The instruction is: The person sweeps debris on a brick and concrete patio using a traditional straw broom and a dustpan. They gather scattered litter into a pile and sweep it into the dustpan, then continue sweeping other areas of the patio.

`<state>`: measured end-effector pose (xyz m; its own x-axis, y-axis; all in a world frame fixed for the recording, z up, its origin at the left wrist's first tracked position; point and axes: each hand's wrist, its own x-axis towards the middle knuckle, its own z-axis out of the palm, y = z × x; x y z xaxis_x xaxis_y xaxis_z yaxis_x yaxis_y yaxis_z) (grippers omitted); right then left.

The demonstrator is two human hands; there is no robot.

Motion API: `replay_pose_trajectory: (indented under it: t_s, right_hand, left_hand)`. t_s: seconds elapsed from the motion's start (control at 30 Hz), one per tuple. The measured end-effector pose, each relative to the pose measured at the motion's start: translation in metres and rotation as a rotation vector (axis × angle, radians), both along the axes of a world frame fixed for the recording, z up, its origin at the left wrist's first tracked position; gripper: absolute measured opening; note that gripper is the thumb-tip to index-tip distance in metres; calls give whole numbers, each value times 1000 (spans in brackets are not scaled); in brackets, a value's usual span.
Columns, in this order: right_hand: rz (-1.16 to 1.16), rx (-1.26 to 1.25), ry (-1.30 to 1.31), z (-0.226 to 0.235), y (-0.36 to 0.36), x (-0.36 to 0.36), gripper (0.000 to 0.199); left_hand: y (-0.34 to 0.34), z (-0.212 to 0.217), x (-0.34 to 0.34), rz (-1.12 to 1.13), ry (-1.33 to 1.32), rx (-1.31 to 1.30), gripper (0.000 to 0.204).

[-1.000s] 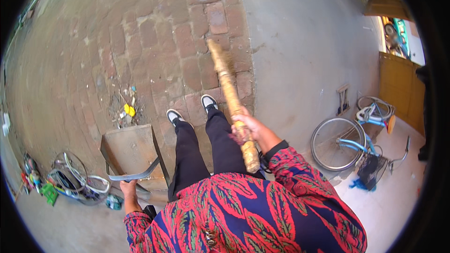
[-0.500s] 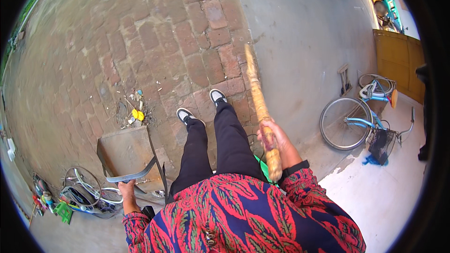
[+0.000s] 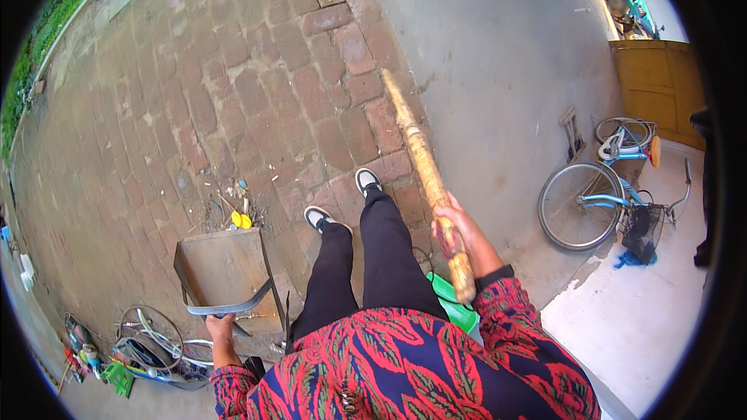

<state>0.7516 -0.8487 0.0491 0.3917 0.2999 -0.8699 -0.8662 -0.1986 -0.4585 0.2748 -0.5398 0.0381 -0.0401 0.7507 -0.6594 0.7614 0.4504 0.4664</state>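
One dustpan [image 3: 224, 264], one stick [image 3: 422, 162]

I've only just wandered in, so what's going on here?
Someone in a patterned top stands on brick paving. Their left hand holds a broad scoop by its curved handle; their right hand grips a thick, pale stick, slanting forward. Small litter, including something yellow, lies just beyond the scoop's front edge.

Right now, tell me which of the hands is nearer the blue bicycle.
Right. The right hand is left of the blue bicycle; the left hand, holding the dustpan, lies farther left.
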Motion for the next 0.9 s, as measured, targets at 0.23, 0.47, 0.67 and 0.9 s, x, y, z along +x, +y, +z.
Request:
replay_pose_trajectory:
  t_s: [0.23,0.47,0.67,0.9]
  right_hand:
    - [187,3,162,-33,111,10,54]
    - [226,370,225,1,71,49,65]
    - [328,-40,-160,-16,108,161,80]
    - [598,19,-266,-49,169,138,51]
  left_hand:
    - [-22,19,29,-56,-10,72,28]
    - [-40,39,48,-11,73,82,33]
    - [-56,38,72,1,197,56,36]
    - [-77,32,107,120,116,30,28]
